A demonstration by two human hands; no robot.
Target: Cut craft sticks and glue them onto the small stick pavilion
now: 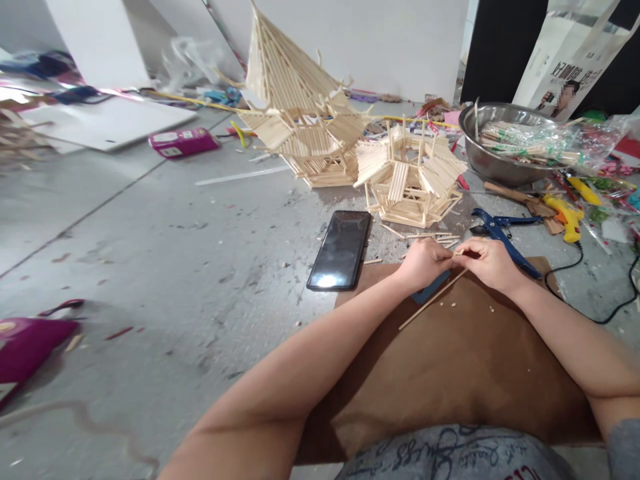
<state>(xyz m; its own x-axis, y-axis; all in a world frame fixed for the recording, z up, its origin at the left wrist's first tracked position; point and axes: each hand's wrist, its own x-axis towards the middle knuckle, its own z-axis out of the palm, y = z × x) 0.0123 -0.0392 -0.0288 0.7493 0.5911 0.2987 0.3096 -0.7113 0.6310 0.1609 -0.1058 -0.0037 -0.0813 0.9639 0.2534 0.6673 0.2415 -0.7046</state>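
Note:
My left hand point(425, 261) and my right hand point(486, 263) meet over the brown board point(470, 360), fingers pinched together. Between their fingertips is a short piece of pale wooden stick point(458, 253), partly hidden by the fingers. A long thin stick point(431, 301) slants down to the left from beneath my hands. Under my left hand lies a blue flat object point(426, 288), mostly covered. Several cut sticks point(434, 236) lie just beyond my hands. A small stick-built pavilion point(413, 175) with a hexagonal base stands behind them.
A taller stick tower point(305, 113) rises behind the pavilion. Left of my hands lies a phone point(340, 250). To the right are a blue cutter point(505, 239), a yellow glue gun point(566, 217) with its cord, and a metal bowl point(500, 170) of bundled sticks.

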